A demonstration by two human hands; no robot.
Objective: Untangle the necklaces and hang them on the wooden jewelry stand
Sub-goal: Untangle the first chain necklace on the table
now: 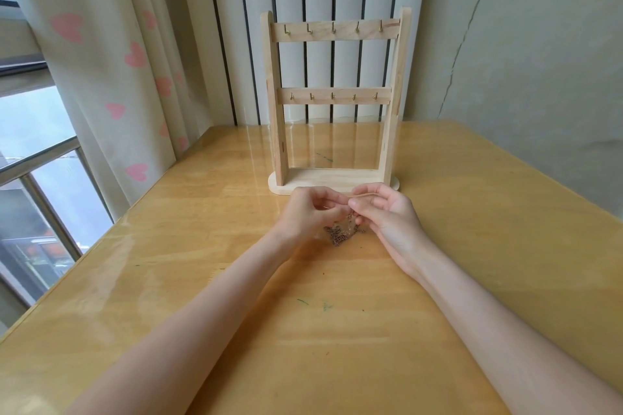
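Left hand (pixel 312 212) and right hand (pixel 384 209), fingertips pinched on the chain tangle (pixel 344 234) at frame centre (bulk dangling onto the table (pixel 472 246)); stand (pixel 333 98) directly above, hooks empty.

Tangled necklaces (pixel 344 233): small dark coppery chain clump, lower part on the tabletop, upper strands lifted (strand count unreadable). Wooden jewelry stand (pixel 333 104): upright just behind, pale wood, two crossbars, five brass hooks each, all bare.
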